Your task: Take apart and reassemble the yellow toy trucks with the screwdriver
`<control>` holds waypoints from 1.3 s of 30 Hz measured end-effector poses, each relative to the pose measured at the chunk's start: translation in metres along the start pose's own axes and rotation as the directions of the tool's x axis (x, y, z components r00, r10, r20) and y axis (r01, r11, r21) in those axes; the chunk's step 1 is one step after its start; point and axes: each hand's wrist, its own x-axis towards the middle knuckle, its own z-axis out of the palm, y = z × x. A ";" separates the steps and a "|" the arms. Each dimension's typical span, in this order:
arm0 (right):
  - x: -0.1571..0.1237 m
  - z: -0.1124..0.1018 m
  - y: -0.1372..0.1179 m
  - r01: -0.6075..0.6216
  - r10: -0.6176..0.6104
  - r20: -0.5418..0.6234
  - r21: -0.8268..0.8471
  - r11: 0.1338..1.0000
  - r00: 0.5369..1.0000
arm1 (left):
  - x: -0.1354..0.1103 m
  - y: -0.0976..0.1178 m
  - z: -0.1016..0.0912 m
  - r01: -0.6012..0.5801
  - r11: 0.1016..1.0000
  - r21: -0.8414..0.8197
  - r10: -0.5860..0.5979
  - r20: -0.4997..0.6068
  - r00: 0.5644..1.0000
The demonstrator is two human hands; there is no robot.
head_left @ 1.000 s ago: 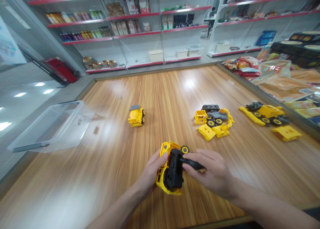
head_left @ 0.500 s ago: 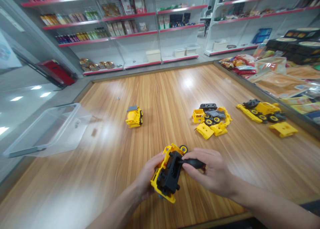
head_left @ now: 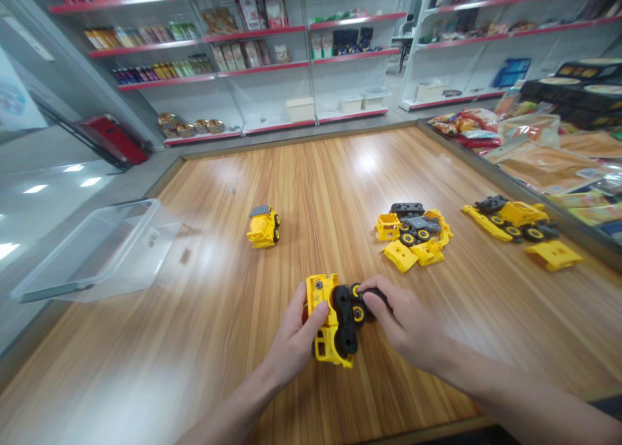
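My left hand is closed around a yellow toy truck, its thumb pressed on the yellow side. A black base part of the truck faces right. My right hand grips a dark-handled screwdriver just right of the truck; its tip is hidden. Black wheels with yellow hubs show between the truck and my right fingers. Whether they are attached to the truck, I cannot tell.
A small yellow toy truck stands ahead on the wooden table. Loose yellow and black toy parts and another partly built vehicle lie to the right. At left is a clear plastic box; snack packets border the right side.
My left hand has turned the truck so its yellow side faces up and the black underside points right. The screwdriver's tip was inside the black underside before; now it is beside the wheels.
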 end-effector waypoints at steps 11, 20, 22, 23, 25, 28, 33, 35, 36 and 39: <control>-0.001 0.003 0.002 0.026 -0.027 0.027 0.046 0.999 0.999 | 0.003 0.000 -0.005 0.127 0.986 -0.105 -0.123 0.045 0.991; -0.005 0.003 0.004 0.000 0.000 0.011 0.061 0.998 1.000 | 0.003 0.000 -0.003 0.104 0.989 -0.108 -0.100 0.043 0.994; -0.005 0.004 0.005 0.017 -0.016 -0.016 0.055 0.998 1.000 | 0.003 -0.001 -0.003 0.102 0.989 -0.107 -0.098 0.039 0.994; -0.004 0.004 0.005 0.037 -0.035 -0.029 0.048 0.998 0.999 | 0.003 -0.001 -0.003 0.102 0.989 -0.107 -0.098 0.036 0.995; -0.004 0.005 0.006 0.059 -0.058 -0.033 0.032 0.998 0.998 | 0.004 -0.001 -0.004 0.101 0.990 -0.103 -0.098 0.028 0.995; -0.003 0.004 0.007 0.033 -0.032 -0.014 0.017 0.999 0.999 | 0.004 -0.001 -0.004 0.098 0.990 -0.100 -0.097 0.016 0.995; -0.002 0.003 0.004 0.081 -0.081 -0.013 0.036 0.996 0.997 | 0.004 -0.001 -0.004 0.088 0.992 -0.091 -0.087 0.015 0.996; -0.002 0.003 0.002 0.062 -0.062 -0.002 0.044 0.997 0.998 | 0.003 -0.001 -0.004 0.082 0.993 -0.082 -0.081 0.019 0.997; -0.002 0.003 0.002 0.041 -0.042 0.004 0.042 0.998 0.999 | 0.003 -0.001 -0.004 0.077 0.994 -0.077 -0.075 0.021 0.997; -0.001 0.003 0.003 0.026 -0.026 -0.003 0.040 0.999 1.000 | 0.003 -0.002 -0.005 0.058 0.996 -0.065 -0.057 0.025 0.998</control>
